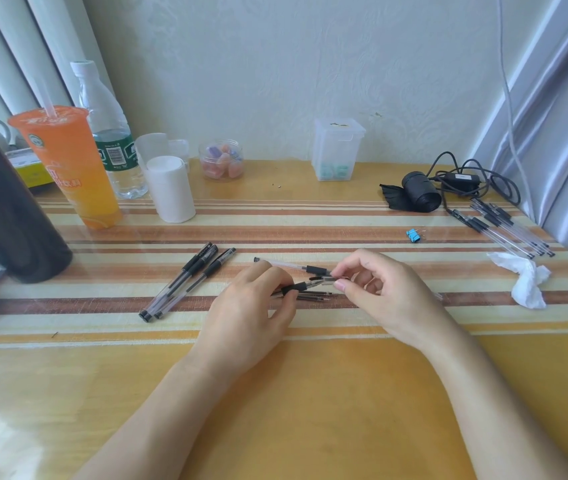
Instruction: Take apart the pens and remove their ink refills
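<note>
My left hand (pixel 251 306) grips a pen (pixel 294 288) by its black grip section, low over the striped table. My right hand (pixel 383 289) pinches the clear tip end (pixel 329 280) of that same pen between thumb and forefinger. Another clear pen (pixel 286 265) lies on the table just behind my hands. Thin dark refills (pixel 313 296) lie under my fingers, partly hidden. Three capped pens (pixel 185 282) rest side by side to the left. A row of several pens (pixel 507 230) lies at the far right.
An orange drink cup (pixel 68 168), a water bottle (pixel 109 133) and a white roll (pixel 170 188) stand at the back left. A dark flask (pixel 2 216) is at the left edge. A crumpled tissue (pixel 525 278), a blue clip (pixel 413 235), a black bag roll (pixel 421 192) and cables sit right.
</note>
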